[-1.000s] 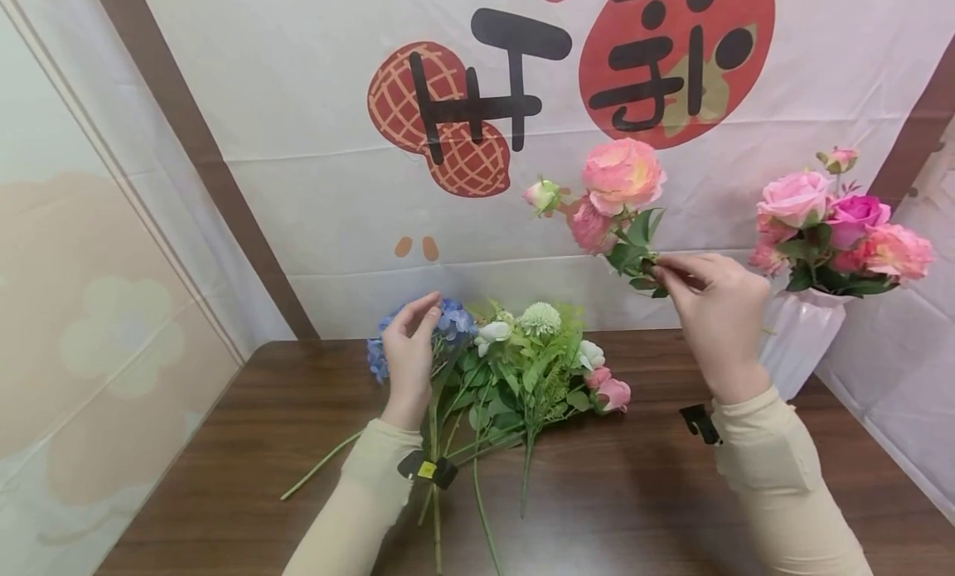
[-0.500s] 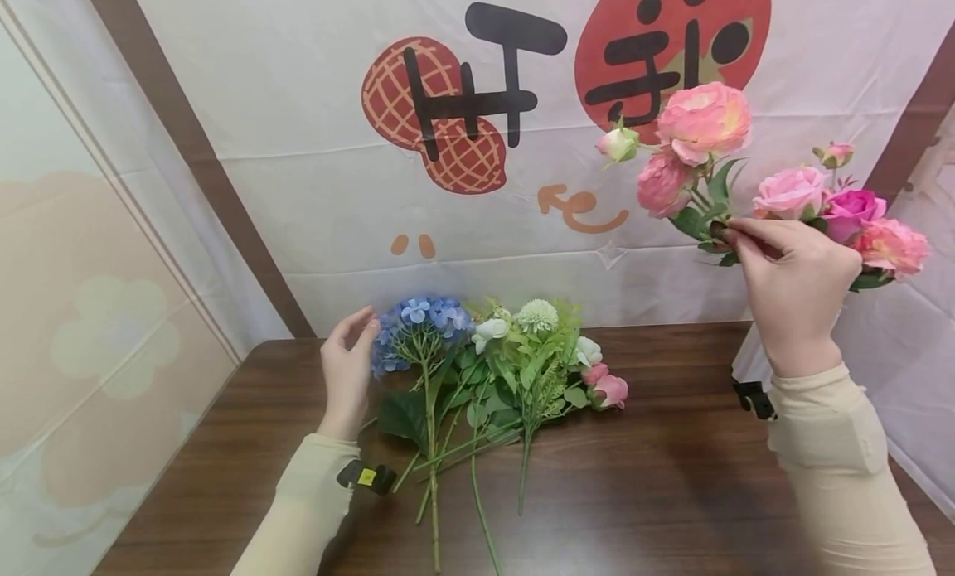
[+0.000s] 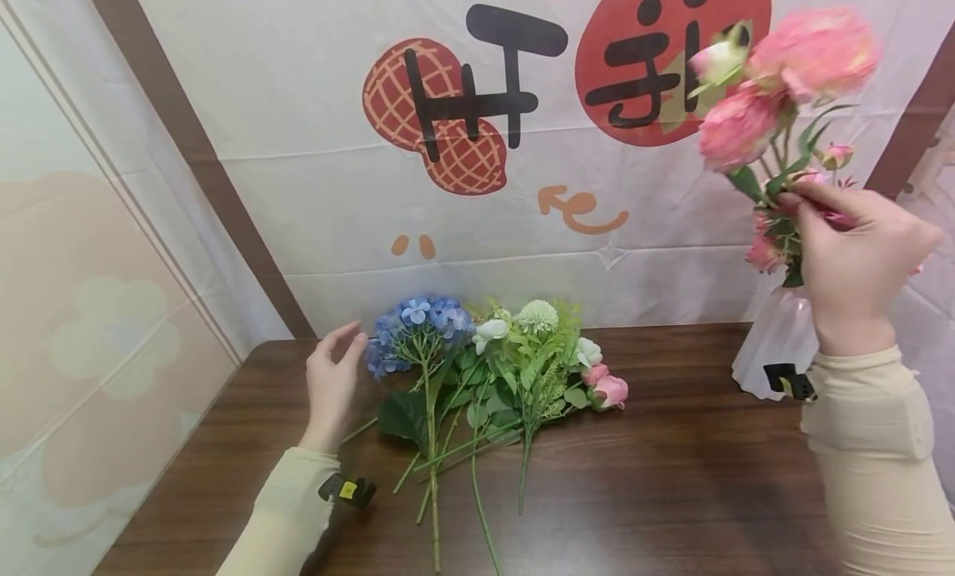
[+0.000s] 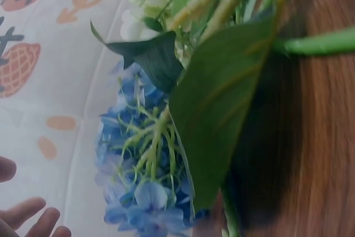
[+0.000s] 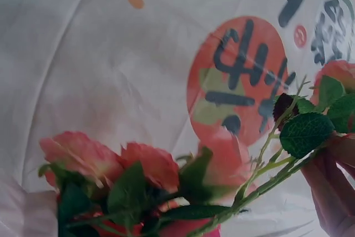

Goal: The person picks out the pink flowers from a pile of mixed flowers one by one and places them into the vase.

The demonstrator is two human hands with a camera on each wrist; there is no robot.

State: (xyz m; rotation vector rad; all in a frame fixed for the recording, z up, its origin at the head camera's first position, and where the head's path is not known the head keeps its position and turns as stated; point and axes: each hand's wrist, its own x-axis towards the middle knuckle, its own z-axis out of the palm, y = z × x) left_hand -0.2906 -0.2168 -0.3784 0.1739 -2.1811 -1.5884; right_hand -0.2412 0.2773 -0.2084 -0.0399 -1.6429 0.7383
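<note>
White printed backdrop, dark wood table in front. Right hand: thumb and fingers pinch stem of pink flower spray, blooms above fingertips, slightly blurred, pale bud to their upper left. White vase shows below those fingertips, vase bouquet partly hidden behind hand. Left hand: fingers relaxed, lightly bent; blue hydrangea just right of fingertips. Farther right of them, green-and-white flower bunch, pink rose at its edge.
</note>
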